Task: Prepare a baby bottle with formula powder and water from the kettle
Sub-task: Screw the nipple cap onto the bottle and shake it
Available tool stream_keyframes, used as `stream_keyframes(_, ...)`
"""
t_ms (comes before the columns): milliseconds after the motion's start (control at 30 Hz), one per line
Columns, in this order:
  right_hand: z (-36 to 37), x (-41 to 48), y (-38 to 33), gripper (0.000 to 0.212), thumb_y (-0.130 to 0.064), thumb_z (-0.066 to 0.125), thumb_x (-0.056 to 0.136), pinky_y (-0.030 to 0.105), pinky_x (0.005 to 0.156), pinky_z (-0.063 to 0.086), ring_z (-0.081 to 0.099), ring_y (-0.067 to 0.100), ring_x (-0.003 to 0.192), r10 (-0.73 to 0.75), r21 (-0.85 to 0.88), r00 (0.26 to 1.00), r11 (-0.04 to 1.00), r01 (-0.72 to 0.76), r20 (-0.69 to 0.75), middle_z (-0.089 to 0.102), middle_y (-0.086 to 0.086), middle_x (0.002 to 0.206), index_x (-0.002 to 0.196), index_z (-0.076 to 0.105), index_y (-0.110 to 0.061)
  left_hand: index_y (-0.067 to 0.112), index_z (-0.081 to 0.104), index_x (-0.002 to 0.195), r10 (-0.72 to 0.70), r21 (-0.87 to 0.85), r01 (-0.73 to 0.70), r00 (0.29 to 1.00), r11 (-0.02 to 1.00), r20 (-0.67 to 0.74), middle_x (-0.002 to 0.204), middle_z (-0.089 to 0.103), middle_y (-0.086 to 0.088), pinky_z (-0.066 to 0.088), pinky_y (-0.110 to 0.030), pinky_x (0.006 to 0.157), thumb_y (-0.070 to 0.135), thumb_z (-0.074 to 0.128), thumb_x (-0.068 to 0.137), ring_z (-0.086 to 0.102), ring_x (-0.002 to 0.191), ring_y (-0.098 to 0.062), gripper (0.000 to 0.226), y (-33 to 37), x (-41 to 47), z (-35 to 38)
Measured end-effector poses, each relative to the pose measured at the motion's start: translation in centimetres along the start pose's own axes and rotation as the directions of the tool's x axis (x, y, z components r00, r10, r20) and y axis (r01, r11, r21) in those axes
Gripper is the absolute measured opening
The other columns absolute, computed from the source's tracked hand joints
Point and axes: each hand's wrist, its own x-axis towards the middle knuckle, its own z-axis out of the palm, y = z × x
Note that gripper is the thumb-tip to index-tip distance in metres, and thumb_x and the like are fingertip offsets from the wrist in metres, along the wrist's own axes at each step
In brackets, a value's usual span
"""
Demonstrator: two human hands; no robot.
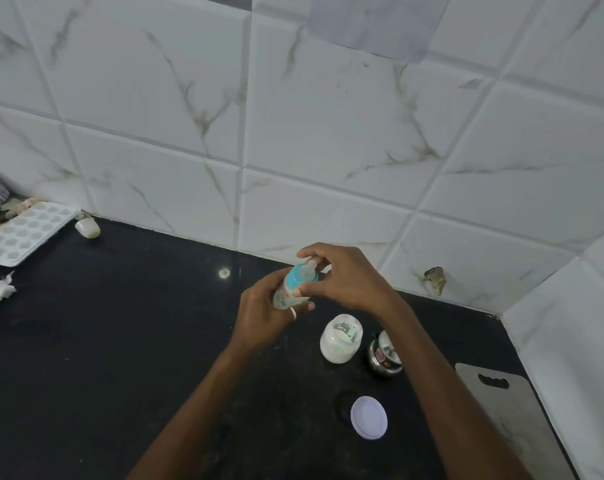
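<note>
A clear, printed baby bottle [291,291] is held tilted over the glossy black countertop [120,341], near the tiled wall. Its body is gripped by the left hand [262,318], and its teal collar [297,274] is pinched by the right hand [345,278]. A rounded open jar [340,341] of white powder stands beside a small steel pot [383,356]. A flat lavender lid [368,416] lies apart, with bare counter to the left.

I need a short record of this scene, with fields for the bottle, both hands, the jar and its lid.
bottle: baby bottle, teal collar on, tilted, above the counter
left: left hand grips the bottle's body
right: right hand pinches the teal collar
jar: powder jar, open, on the counter, white powder inside
lid: lid lies flat on the counter, apart from the jar
</note>
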Motion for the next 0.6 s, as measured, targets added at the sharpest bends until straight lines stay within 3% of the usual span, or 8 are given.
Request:
stream_keyframes(133, 3.8, -0.8, -0.4, 0.051, -0.067, 0.076, 0.074, 0.017, 0.068, 0.052, 0.061, 0.008, 0.081, 0.125, -0.027, 0.94, 0.99, -0.141, -0.316, 0.061, -0.011, 0.092, 0.1, 0.064, -0.025, 0.033, 0.066, 0.125, -0.01, -0.023, 0.01, 1.0, 1.0, -0.019, 0.108, 0.074, 0.026, 0.056, -0.014, 0.083, 0.011, 0.093, 0.073, 0.073, 0.101, -0.002, 0.063, 0.1, -0.1, 0.0)
stream_keyframes(200, 4.7, -1.0, -0.3, 0.051, -0.07, 0.075, 0.074, 0.016, 0.072, 0.05, 0.058, 0.008, 0.087, 0.122, 0.013, 0.924, 0.992, -0.125, -0.363, 0.058, -0.013, 0.094, 0.1, 0.059, -0.028, 0.036, 0.064, 0.125, -0.003, -0.016, 0.003, 1.0, 1.0, -0.013, 0.109, 0.073, 0.03, 0.056, -0.014, 0.084, 0.007, 0.091, 0.074, 0.072, 0.103, -0.002, 0.064, 0.2, 0.0, -0.1)
stream_keyframes(300, 4.0, -1.2, 0.6, 0.064, -0.054, 0.082, 0.075, 0.028, 0.098, 0.054, 0.054, 0.007, 0.119, 0.126, 0.238, 0.975, 0.968, -0.08, -0.185, 0.055, -0.015, 0.131, 0.129, 0.053, -0.034, 0.032, 0.063, 0.126, 0.003, -0.022, -0.003, 1.0, 1.0, 0.017, 0.112, 0.073, 0.023, 0.054, -0.012, 0.084, 0.009, 0.09, 0.075, 0.071, 0.105, 0.0, 0.062, 0.4, 0.3, -0.6)
stream_keyframes(367, 2.9, -1.3, 1.4, 0.073, -0.038, 0.083, 0.08, 0.041, 0.107, 0.051, 0.049, 0.01, 0.134, 0.052, 0.359, 0.998, 0.933, -0.035, -0.039, 0.048, -0.018, 0.148, 0.143, 0.047, -0.037, 0.032, 0.062, 0.127, -0.005, -0.036, 0.007, 0.999, 0.999, 0.049, 0.115, 0.072, 0.022, 0.053, -0.01, 0.085, 0.018, 0.091, 0.075, 0.071, 0.106, 0.001, 0.061, 0.8, 0.4, -0.8)
stream_keyframes(467, 1.9, -1.1, 2.4, 0.066, -0.016, 0.076, 0.086, 0.048, 0.112, 0.046, 0.049, 0.015, 0.14, -0.101, 0.485, 0.995, 0.871, 0.077, 0.024, 0.052, -0.014, 0.15, 0.145, 0.051, -0.03, 0.029, 0.063, 0.129, -0.043, -0.075, 0.049, 0.995, 0.996, 0.086, 0.116, 0.072, 0.018, 0.056, -0.014, 0.086, 0.032, 0.089, 0.071, 0.071, 0.107, -0.002, 0.063, 1.0, 0.5, -0.9)
stream_keyframes(600, 2.6, -1.0, 2.3, 0.055, -0.011, 0.08, 0.084, 0.046, 0.107, 0.051, 0.06, 0.015, 0.129, -0.034, 0.534, 0.997, 0.843, 0.065, -0.067, 0.065, -0.009, 0.136, 0.134, 0.061, -0.024, 0.026, 0.064, 0.128, -0.052, -0.078, 0.058, 0.996, 0.995, 0.074, 0.116, 0.074, 0.014, 0.058, -0.018, 0.087, 0.024, 0.092, 0.072, 0.072, 0.106, -0.006, 0.062, 0.7, 0.6, -0.7)
